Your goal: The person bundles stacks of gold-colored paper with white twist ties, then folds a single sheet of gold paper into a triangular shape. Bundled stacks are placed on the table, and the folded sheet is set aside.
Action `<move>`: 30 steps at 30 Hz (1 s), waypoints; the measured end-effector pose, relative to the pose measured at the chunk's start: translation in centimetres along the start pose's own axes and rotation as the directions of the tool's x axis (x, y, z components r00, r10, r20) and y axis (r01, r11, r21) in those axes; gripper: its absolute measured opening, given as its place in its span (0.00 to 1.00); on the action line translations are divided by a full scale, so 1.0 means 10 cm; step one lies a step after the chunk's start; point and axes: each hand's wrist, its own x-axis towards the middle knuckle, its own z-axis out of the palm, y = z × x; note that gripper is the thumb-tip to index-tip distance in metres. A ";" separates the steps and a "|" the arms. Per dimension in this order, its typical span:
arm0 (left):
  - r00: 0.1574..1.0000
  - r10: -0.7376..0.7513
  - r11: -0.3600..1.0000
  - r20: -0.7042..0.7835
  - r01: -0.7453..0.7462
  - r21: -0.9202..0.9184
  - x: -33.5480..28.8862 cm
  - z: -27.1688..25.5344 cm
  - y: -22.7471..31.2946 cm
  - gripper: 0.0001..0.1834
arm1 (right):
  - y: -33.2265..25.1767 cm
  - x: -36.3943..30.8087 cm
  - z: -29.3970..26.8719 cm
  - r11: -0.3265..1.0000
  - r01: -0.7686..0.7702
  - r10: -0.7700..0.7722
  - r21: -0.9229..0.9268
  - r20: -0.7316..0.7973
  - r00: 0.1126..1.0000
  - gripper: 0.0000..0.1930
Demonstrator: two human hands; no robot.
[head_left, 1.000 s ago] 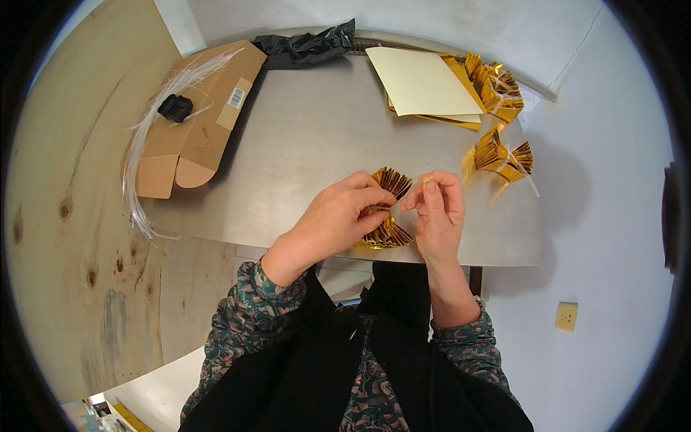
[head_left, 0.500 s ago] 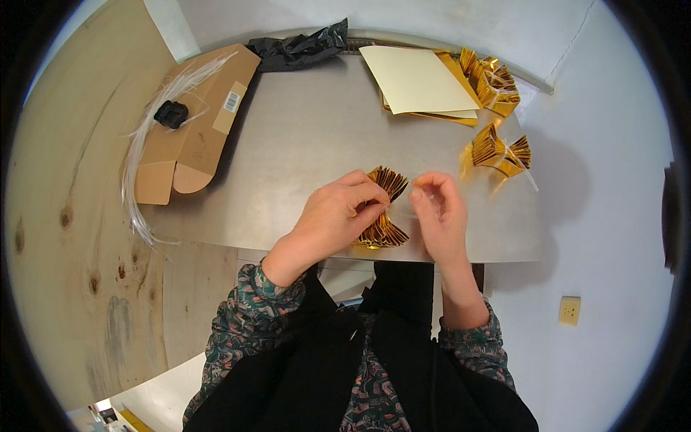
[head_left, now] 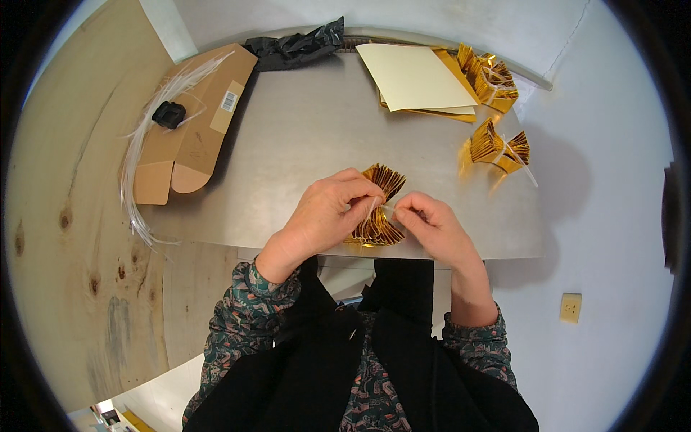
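A pleated bundle of gold foil paper [head_left: 380,232], pinched narrow at its middle and fanned at both ends, stands near the table's front edge. My left hand [head_left: 327,209] is closed on its waist, thumb and forefinger together, covering its left side. A thin whitish plastic tie [head_left: 387,208] runs across the waist toward the right. Its right end is pinched between the thumb and forefinger of my right hand [head_left: 435,227], just beside the bundle. Whether the tie is knotted is hidden by my fingers.
Another tied gold bundle [head_left: 499,149] sits at the right, with more gold bundles [head_left: 491,81] behind it. Cream and gold sheets [head_left: 417,78] are stacked at the back. On the left lies a cardboard box [head_left: 198,133] bearing loose whitish strands [head_left: 130,162] and a black object [head_left: 168,114]. Black plastic [head_left: 299,49] lies behind.
My right hand has turned and come left and slightly down, closer to the bundle, with the tie pinched in it. My left hand keeps its hold on the bundle.
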 end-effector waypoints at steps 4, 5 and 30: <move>1.000 -0.014 1.000 0.014 0.014 -0.015 0.00 -0.01 0.01 0.07 | -0.03 0.05 0.04 0.983 0.177 -0.171 0.047 -0.100 0.980 0.07; 1.000 -0.017 1.000 0.018 0.017 -0.013 0.00 -0.02 0.01 0.07 | -0.03 0.07 0.07 0.979 0.183 -0.174 0.088 -0.098 0.980 0.07; 0.989 -0.069 0.923 -0.134 0.012 -0.385 -0.03 0.18 -0.26 0.05 | 0.11 0.24 0.44 0.663 0.307 -0.115 0.683 -0.312 0.943 0.11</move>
